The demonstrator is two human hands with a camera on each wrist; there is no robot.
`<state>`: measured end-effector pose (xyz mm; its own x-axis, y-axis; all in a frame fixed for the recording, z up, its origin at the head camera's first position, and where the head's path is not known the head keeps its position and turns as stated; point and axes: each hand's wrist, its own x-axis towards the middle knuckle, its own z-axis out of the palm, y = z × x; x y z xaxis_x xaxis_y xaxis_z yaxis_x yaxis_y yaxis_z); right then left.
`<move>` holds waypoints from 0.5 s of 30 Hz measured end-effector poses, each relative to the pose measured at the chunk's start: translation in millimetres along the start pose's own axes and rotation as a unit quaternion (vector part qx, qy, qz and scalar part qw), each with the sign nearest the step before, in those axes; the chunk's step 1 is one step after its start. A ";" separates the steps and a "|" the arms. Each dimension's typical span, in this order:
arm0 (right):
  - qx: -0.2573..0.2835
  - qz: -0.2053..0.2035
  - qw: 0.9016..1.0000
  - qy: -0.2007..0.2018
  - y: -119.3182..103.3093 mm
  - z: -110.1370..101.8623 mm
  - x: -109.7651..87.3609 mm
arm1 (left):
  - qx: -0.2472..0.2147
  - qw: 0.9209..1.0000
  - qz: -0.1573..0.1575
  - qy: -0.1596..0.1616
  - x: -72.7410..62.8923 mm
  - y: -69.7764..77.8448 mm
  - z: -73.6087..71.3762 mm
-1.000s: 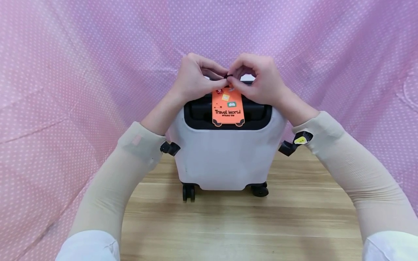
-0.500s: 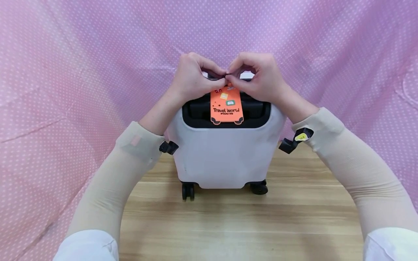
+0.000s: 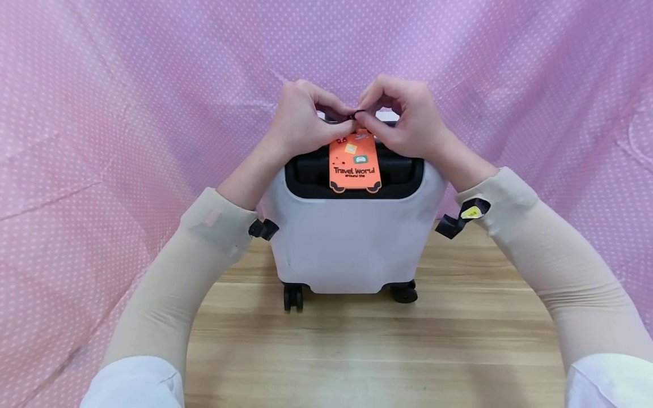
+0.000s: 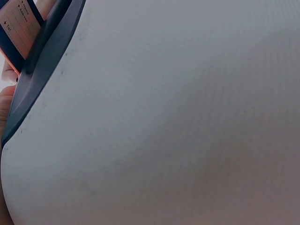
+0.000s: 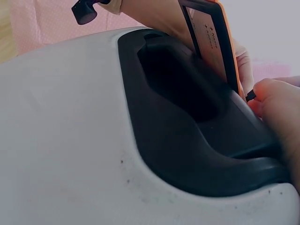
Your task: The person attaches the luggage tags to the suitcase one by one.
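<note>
at twelve o'clock on the white hard-shell suitcase (image 3: 352,243), before the black handle panel (image 3: 306,190), an orange luggage tag (image 3: 354,181) with its printed side toward the person. from eleven o'clock, the left hand (image 3: 303,122), pinching the tag's short dark strap (image 5: 251,95); from one o'clock, the right hand (image 3: 410,122), pinching the same strap just alongside. held so probably to steady one end while working the other, leaving the tag to hang below. cannot tell about any link between strap and suitcase. upright on black castors (image 3: 293,297) at seven and five o'clock, likely to keep the top within reach. readable on the tag's front: "travel world", with "around the" smaller beneath; on its back, in the wrist views, "name", "address" and "tel" on a pale card (image 5: 211,42). at three o'clock, on a wrist-camera mount (image 3: 450,226), a yellow label (image 3: 471,212) too small to read.
</note>
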<state>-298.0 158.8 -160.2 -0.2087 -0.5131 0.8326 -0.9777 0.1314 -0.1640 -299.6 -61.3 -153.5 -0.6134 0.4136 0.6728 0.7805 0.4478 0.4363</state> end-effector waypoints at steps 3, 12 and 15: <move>0.009 0.004 1.000 0.012 -1.6 0.1 0.8 | 0.001 1.000 0.000 -0.001 -0.2 -0.1 -0.7; 0.015 0.007 0.999 0.031 -2.7 2.7 2.1 | 0.013 1.000 -0.010 -0.006 -2.8 -0.2 -3.9; 0.024 0.008 0.998 0.052 -2.3 4.1 2.3 | 0.017 1.000 -0.017 -0.008 -3.1 -0.3 -4.4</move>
<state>-296.3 153.8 -160.1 -0.2230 -0.4193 0.8800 -0.9748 0.0968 -0.2009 -297.5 -66.2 -153.2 -0.6417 0.4093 0.6486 0.7545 0.4886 0.4381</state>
